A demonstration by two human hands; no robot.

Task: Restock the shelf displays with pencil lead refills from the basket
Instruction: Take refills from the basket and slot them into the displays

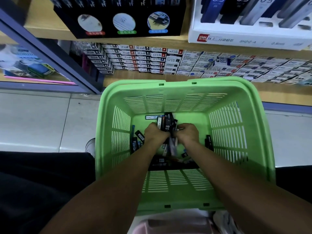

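Both hands, left hand (156, 133) and right hand (187, 133), grip a refill bundle (166, 123) inside the basket (253, 105); loose packs may slip when lifted.

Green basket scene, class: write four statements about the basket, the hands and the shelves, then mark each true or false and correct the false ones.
1. Both hands are inside the green basket. True.
2. The left hand grips a bundle of black lead refill cases. True.
3. The basket sits on the upper shelf. False: it sits low in front of the person, below the shelves.
4. The white display tray is labelled 0.7. False: its packs read 0.5.
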